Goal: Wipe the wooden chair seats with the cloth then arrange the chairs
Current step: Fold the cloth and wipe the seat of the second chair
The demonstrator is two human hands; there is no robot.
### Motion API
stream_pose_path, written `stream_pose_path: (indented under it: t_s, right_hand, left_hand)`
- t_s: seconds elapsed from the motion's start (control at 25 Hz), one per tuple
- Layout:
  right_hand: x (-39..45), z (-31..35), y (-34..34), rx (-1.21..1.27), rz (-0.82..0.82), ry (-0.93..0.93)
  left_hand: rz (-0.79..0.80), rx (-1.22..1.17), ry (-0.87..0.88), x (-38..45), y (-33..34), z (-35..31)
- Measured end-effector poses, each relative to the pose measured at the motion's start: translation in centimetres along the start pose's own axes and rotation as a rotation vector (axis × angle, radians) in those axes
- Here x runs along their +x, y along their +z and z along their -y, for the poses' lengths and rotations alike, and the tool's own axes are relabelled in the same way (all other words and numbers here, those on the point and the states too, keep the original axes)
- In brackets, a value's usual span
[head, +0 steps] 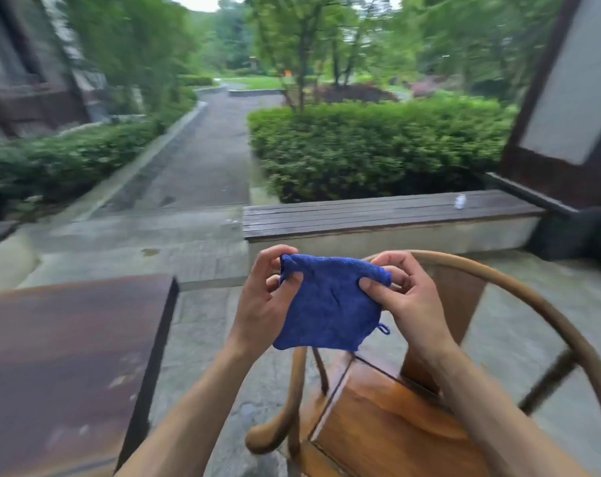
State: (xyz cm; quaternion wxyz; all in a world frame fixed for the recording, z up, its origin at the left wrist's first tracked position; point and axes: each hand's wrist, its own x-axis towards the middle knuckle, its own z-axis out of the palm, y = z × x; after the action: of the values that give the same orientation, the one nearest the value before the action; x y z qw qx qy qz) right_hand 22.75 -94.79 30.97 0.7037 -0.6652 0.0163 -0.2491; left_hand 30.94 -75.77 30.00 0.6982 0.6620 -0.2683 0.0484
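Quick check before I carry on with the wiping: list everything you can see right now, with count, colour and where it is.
cloth: one, blue, held up in the air above the chair, a small loop at its lower right corner
wooden chair: one, honey brown with a curved rail, bottom right, directly below the hands
table: one, dark reddish brown, bottom left
bench: one, dark slatted top on a pale base, centre right beyond the chair
small white object: one, on the bench top toward its right end, too blurred to identify
hedges: green, either side of the paved path behind
left hand: fingers pinch the cloth's upper left corner
right hand: fingers pinch the cloth's upper right edge
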Motion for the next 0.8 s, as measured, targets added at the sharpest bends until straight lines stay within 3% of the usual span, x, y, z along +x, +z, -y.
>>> stream_pose_path:
  t_s: [0.36,0.8]
  right_hand:
    - [-7.2,0.2,13.0,0.228,0.639,0.052]
    - [-34.9,9.2,32.0,0.387,1.354,0.076]
  left_hand:
    - [-0.65,0.285,-0.022,-18.8,-8.6,-8.3]
    - [-1.314,0.666,-0.012,-50.7,-17.4,-24.3]
